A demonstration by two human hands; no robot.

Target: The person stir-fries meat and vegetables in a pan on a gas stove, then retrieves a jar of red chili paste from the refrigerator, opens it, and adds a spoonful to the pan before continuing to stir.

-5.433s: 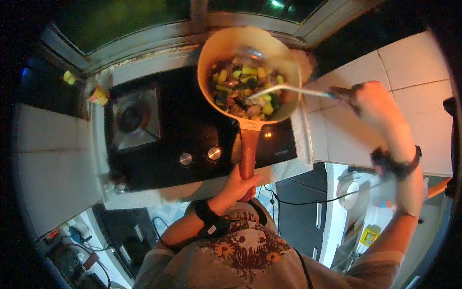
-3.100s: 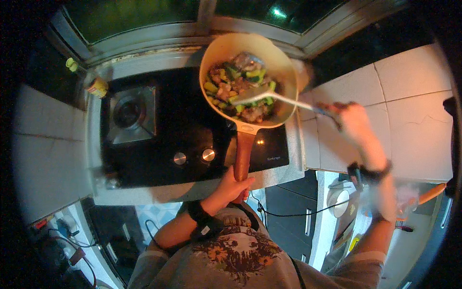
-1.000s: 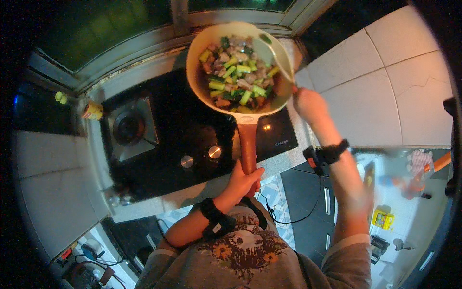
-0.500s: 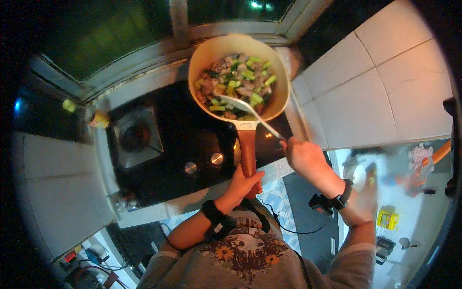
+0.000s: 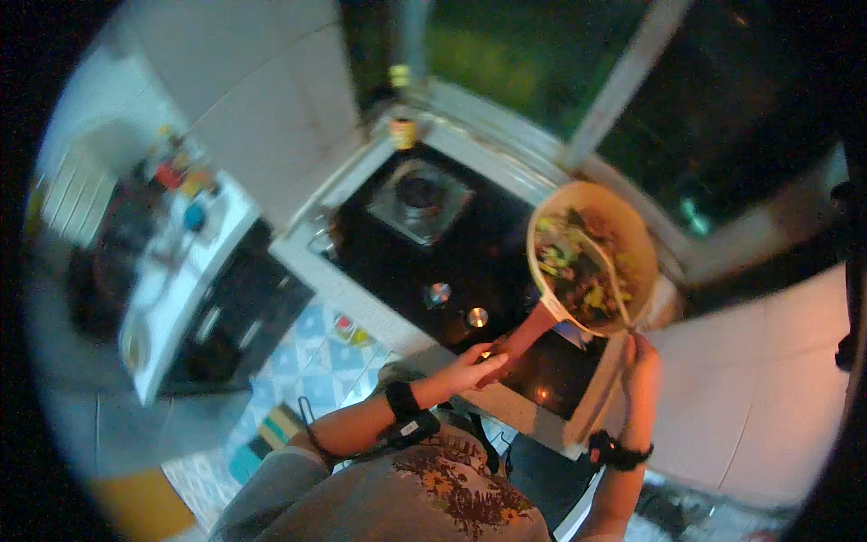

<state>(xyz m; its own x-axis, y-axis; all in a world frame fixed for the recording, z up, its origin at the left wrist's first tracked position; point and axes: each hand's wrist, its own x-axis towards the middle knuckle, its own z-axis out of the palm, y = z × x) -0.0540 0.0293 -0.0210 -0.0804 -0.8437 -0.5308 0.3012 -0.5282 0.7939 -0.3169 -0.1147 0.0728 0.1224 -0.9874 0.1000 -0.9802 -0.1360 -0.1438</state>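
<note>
Black glass hob [image 5: 488, 244] by dark window [image 5: 519, 63], w/ pan [image 5: 578, 192] over hob's far right end, L hand [image 5: 471, 370] clamped round pan handle [image 5: 526, 336], prob to steady it, R hand [image 5: 641, 359] closed on spatula [image 5: 613, 275] near hob's right edge, prob so its head reaches the food [image 5: 593, 300]

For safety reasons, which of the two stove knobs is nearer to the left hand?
The right knob, closer to the pan handle; the other knob is farther from the left hand.
</note>
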